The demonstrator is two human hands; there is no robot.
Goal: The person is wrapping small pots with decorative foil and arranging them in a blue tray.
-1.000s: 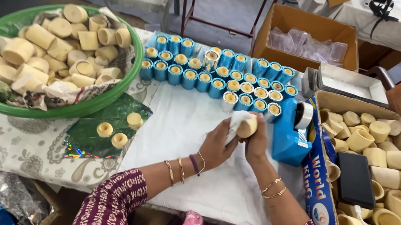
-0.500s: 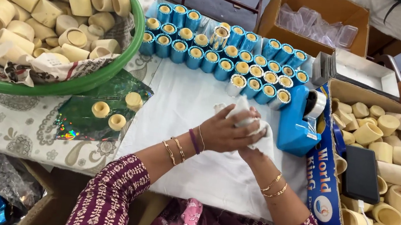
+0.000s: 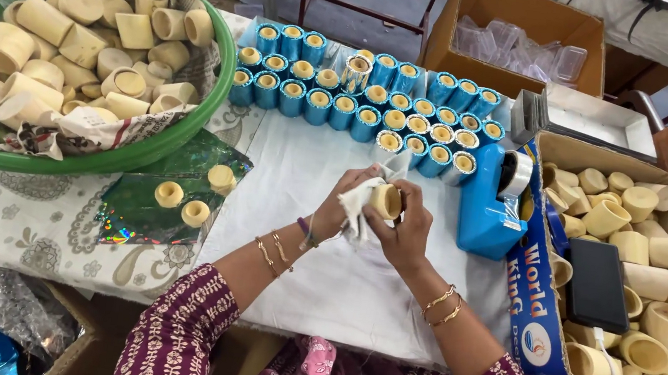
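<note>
Over the middle of the desk [image 3: 357,282], above its smooth white sheet, the right hand [image 3: 403,230] holds a small cream-coloured cylindrical cup [image 3: 387,201] of matte, wood-like material, its fingers [image 3: 410,198] clamped around the rim with the hollow mouth facing up towards the camera. The left hand [image 3: 338,205] presses a crumpled soft white cloth [image 3: 359,203] against the cup's side, fingers closed on the cloth. Towards the far edge of the desk stand rows of short upright cylinders wrapped in shiny blue foil [image 3: 335,100] with pale tops, a few near the hands in silver foil. Just right of the hands sits a glossy blue plastic tape dispenser [image 3: 484,205] with a roll of tape on top. At the right edge an open cardboard box with a blue printed flap [image 3: 535,294] is heaped with more bare cream cups, and a flat black rectangular phone [image 3: 597,284] lies on them. At the far left corner a round green plastic basin [image 3: 145,149], lined with newspaper, is piled with larger cream cylinders. Near it, three small cream cups [image 3: 195,212] rest on a crinkled sheet of green holographic foil [image 3: 130,214], over a paisley-patterned cloth.
</note>
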